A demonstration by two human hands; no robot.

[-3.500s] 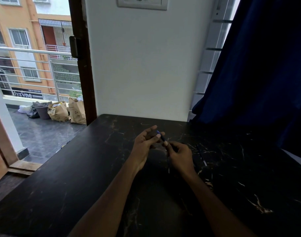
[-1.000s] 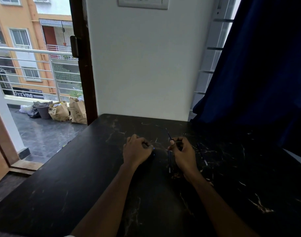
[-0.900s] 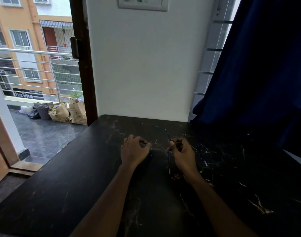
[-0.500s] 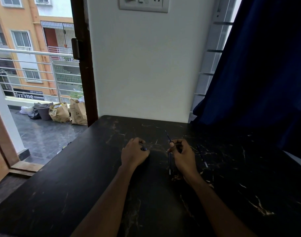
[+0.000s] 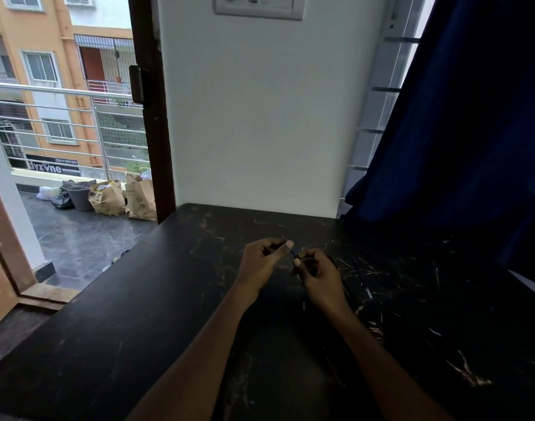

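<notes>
Both my hands hover close together over the black marble-patterned table point(image 5: 175, 329). My right hand point(image 5: 319, 276) pinches a thin blue rod point(image 5: 293, 253), like a pen refill, which slants up and to the left out of its fingers. A dark slim end point(image 5: 303, 297) hangs below this hand. My left hand point(image 5: 260, 262) has its fingers curled, and its thumb and fingertips meet at the rod's upper end. What else the left fingers may hold is hidden.
Slim dark sticks point(image 5: 358, 273) lie on the table just right of my right hand. A white wall point(image 5: 260, 117) with a switch plate stands behind, a blue curtain point(image 5: 460, 117) hangs at the right, and an open balcony door point(image 5: 150, 117) is at the left.
My left hand was down on the table, fingers closed on something small. It has lifted and moved right to the rod's tip. My right hand has stayed nearly still.
</notes>
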